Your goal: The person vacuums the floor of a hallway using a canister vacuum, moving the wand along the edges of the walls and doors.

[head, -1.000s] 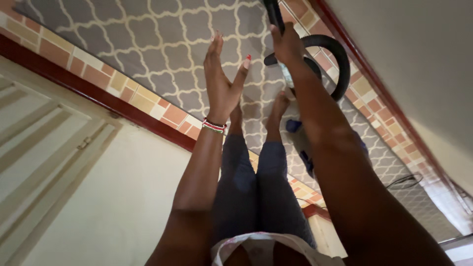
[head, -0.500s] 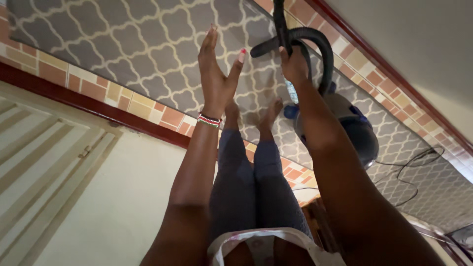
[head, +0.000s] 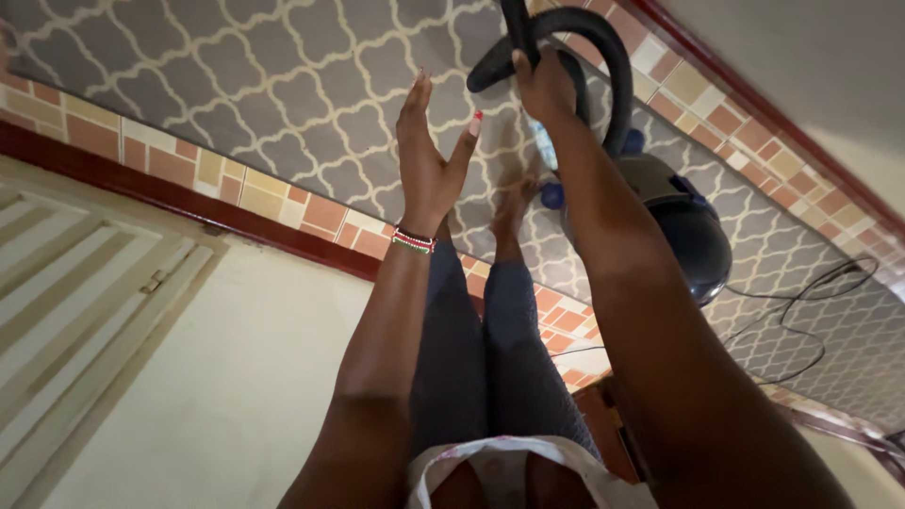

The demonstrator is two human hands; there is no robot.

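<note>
Right hand (head: 542, 87) clenched around black vacuum hose (head: 603, 47); left hand (head: 429, 160) flat, fingers spread, above patterned carpet (head: 283, 85).

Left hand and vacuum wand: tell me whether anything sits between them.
Nothing visible does. The left hand is open and empty, fingers straight, with only patterned carpet showing in the gap between it and the black vacuum wand. The right hand grips the wand beside the looping hose.
</note>
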